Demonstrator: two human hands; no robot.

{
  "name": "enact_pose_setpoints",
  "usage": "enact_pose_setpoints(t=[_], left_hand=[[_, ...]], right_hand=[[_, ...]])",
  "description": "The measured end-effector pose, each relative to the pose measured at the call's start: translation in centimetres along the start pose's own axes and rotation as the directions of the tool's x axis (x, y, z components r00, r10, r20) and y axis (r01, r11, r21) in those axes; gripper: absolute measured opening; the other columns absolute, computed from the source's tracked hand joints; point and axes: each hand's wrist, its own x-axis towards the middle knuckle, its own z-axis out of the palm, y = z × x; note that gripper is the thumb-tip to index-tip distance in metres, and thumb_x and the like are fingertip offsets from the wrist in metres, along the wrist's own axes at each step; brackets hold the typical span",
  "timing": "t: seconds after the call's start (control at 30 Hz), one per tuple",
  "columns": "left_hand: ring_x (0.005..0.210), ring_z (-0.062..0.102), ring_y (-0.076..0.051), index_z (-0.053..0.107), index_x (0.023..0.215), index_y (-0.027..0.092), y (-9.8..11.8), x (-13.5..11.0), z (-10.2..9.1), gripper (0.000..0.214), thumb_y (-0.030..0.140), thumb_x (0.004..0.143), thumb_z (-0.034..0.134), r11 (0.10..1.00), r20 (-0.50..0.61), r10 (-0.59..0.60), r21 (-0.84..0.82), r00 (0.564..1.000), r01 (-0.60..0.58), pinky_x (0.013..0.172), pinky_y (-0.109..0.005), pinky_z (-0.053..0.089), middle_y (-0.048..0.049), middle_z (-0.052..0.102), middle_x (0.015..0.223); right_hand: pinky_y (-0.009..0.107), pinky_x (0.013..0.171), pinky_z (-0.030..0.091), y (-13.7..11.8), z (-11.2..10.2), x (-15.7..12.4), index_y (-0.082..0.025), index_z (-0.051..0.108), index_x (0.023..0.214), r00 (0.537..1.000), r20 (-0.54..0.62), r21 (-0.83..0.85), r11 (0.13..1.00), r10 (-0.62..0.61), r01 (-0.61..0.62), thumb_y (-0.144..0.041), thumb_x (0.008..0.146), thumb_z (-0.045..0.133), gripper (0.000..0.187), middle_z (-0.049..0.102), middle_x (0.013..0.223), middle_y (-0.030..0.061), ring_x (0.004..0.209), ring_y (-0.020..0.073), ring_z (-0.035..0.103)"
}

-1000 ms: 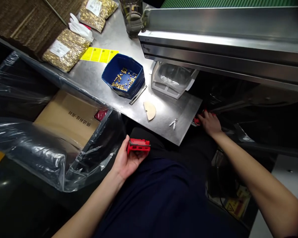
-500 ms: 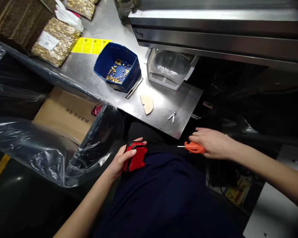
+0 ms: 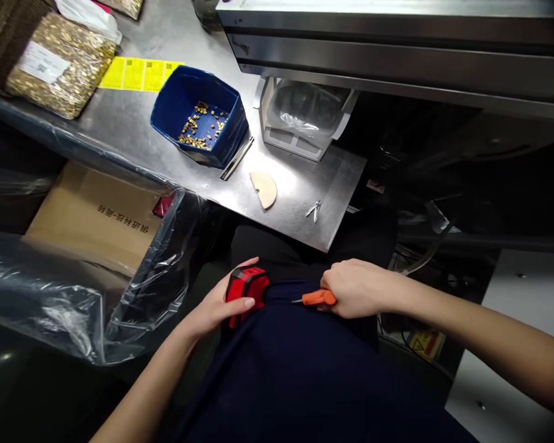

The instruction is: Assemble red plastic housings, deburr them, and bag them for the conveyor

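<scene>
Since the left hand [image 3: 218, 309] grips a boxy red-and-black plastic part [image 3: 250, 285] and the right hand [image 3: 356, 287] an orange-handled, metal-tipped tool [image 3: 317, 298], pickup's done I'd say, just no contact yet.

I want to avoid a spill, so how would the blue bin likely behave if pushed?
The blue bin would probably slide on the smooth, shiny table. It seems stiff, being straight-sided. The loose golden pieces inside would likely shift.
</scene>
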Motion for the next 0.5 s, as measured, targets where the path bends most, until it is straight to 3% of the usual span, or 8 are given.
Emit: enact_pose_setpoints(t=[0.07,0.13,0.2,0.27,0.33,0.4,0.47,0.5], left_hand=[[0.135,0.054,-0.039,0.049,0.154,0.028,1.3,0.0,0.6,0.096,0.022,0.068,0.091,0.955,-0.054,0.118,0.278,0.992,-0.098,0.120,-0.045,0.038,-0.0104,0.062,0.144],[0.140,0.048,-0.042,0.049,0.154,0.027,2.5,0.2,1.2,0.101,0.013,0.062,0.089,0.875,-0.041,0.234,0.445,0.971,-0.192,0.126,-0.052,0.026,-0.0105,0.060,0.145],[0.141,0.046,-0.042,0.050,0.153,0.025,3.5,0.3,1.4,0.101,0.008,0.060,0.085,0.833,0.059,0.264,0.489,0.963,-0.259,0.128,-0.055,0.017,-0.0109,0.062,0.143],[0.138,0.051,-0.042,0.051,0.152,0.026,3.9,0.1,1.0,0.100,0.008,0.060,0.086,0.855,0.180,0.193,0.451,0.965,-0.255,0.128,-0.055,0.020,-0.0112,0.064,0.140],[0.131,0.059,-0.042,0.046,0.155,0.030,3.8,-0.2,0.4,0.102,0.018,0.064,0.090,0.949,0.251,0.108,0.261,0.962,-0.175,0.121,-0.057,0.036,-0.0124,0.064,0.138],[0.126,0.063,-0.043,0.038,0.157,0.036,2.9,-0.3,0.1,0.104,0.040,0.068,0.092,0.989,0.221,0.115,-0.119,0.968,-0.090,0.109,-0.060,0.048,-0.0121,0.066,0.135],[0.127,0.062,-0.043,0.037,0.155,0.040,1.8,-0.1,0.5,0.100,0.063,0.070,0.085,0.877,0.022,0.164,-0.460,0.986,-0.136,0.108,-0.061,0.049,-0.0092,0.068,0.131],[0.127,0.062,-0.042,0.039,0.154,0.041,1.2,0.1,1.0,0.094,0.069,0.074,0.079,0.844,-0.105,0.153,-0.503,0.983,-0.186,0.109,-0.061,0.048,-0.0083,0.068,0.132]], right_hand=[[0.029,0.048,0.031,0.4,-1.2,-0.7,-0.021,0.069,0.069,1.000,0.005,0.063,0.998,0.007,-0.007,-0.054,0.087,0.066,0.037,0.069,0.064,0.0050,0.057,0.0219,0.066],[0.029,0.048,0.030,0.4,-2.6,-1.3,-0.022,0.068,0.066,1.000,-0.015,0.110,0.994,0.005,-0.003,-0.058,0.085,0.069,0.041,0.067,0.061,0.0034,0.052,0.0189,0.061],[0.029,0.048,0.028,0.3,-4.2,-1.6,-0.022,0.065,0.061,1.000,-0.002,0.137,0.990,-0.029,0.029,-0.058,0.084,0.071,0.043,0.063,0.055,0.0013,0.045,0.0155,0.053],[0.030,0.047,0.026,0.5,-5.6,-1.4,-0.022,0.062,0.057,0.998,0.019,0.143,0.988,-0.053,0.050,-0.057,0.083,0.072,0.045,0.057,0.050,-0.0010,0.042,0.0128,0.046],[0.029,0.047,0.025,1.3,-6.5,-0.9,-0.021,0.060,0.056,0.997,0.022,0.174,0.983,-0.068,0.063,-0.053,0.085,0.071,0.045,0.051,0.049,-0.0031,0.042,0.0110,0.040],[0.028,0.048,0.026,2.5,-6.4,-0.4,-0.020,0.060,0.058,0.995,0.035,0.255,0.963,-0.097,0.085,-0.050,0.088,0.069,0.043,0.048,0.051,-0.0046,0.046,0.0100,0.037],[0.027,0.050,0.027,3.2,-5.2,-0.3,-0.019,0.062,0.062,0.988,0.069,0.339,0.934,-0.141,0.109,-0.050,0.089,0.068,0.041,0.047,0.053,-0.0055,0.049,0.0096,0.037],[0.027,0.050,0.028,3.3,-4.2,-0.4,-0.019,0.062,0.064,0.986,0.080,0.363,0.925,-0.149,0.111,-0.050,0.089,0.068,0.041,0.049,0.054,-0.0055,0.050,0.0096,0.038]])
